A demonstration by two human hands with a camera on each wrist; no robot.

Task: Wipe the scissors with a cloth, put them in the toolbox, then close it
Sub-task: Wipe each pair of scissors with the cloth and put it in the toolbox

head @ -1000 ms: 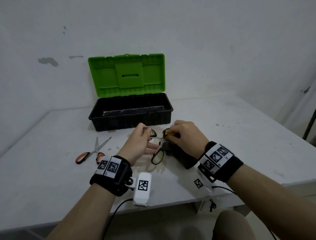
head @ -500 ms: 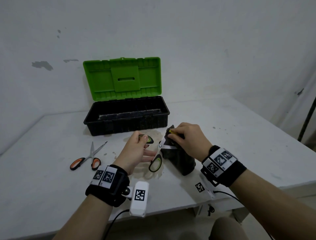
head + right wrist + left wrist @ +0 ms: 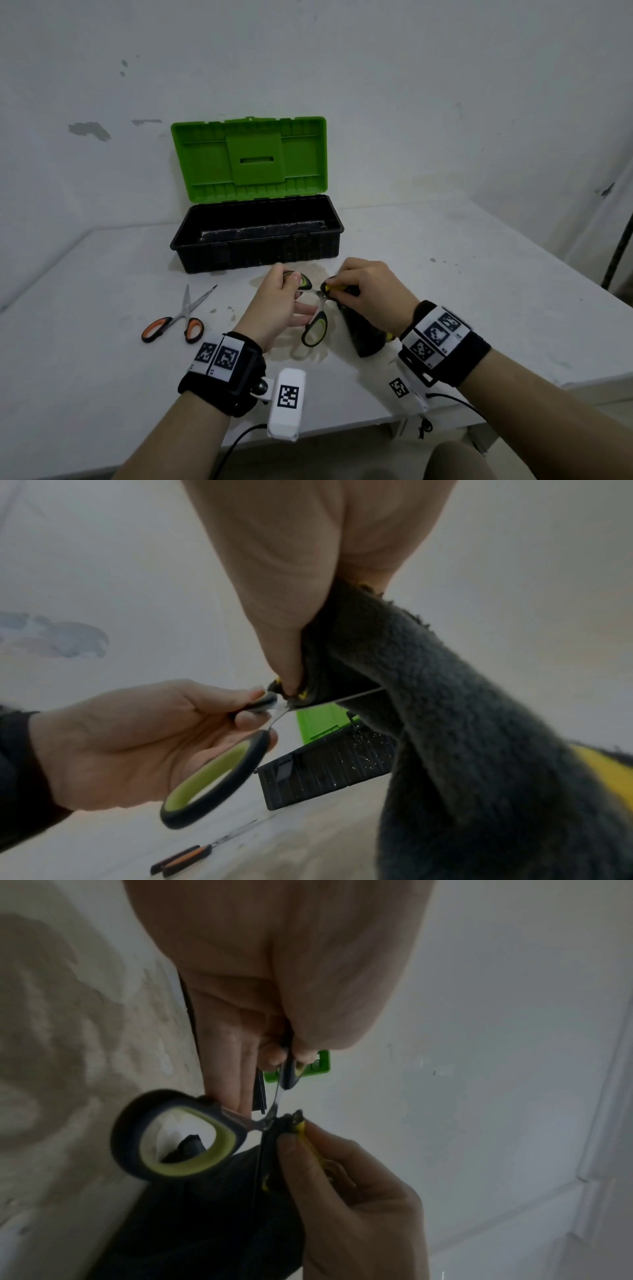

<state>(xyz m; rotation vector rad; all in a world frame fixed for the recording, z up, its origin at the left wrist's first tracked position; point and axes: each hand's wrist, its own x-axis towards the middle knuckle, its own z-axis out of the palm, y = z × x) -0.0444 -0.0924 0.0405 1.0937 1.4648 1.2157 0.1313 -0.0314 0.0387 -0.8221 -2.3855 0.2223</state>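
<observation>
My left hand (image 3: 281, 301) pinches one loop of the black-and-green scissors (image 3: 314, 330), which are held above the table with handles spread. The other loop (image 3: 178, 1137) hangs free toward me. My right hand (image 3: 363, 291) grips a dark grey cloth (image 3: 363, 337) with a yellow edge, pressed around the scissors' blade near the pivot; most of the blade (image 3: 356, 695) is hidden in the cloth (image 3: 479, 737). The black toolbox (image 3: 255, 251) stands just behind my hands, its green lid (image 3: 248, 156) upright and open.
An orange-handled pair of scissors (image 3: 178, 318) lies on the white table (image 3: 85, 359) to the left of my left hand. A white wall rises behind the toolbox. The table's front edge runs below my wrists.
The cloth in my right hand slid out along the blade half a second ago and is now back near the pivot. My left hand keeps its hold on the handle.
</observation>
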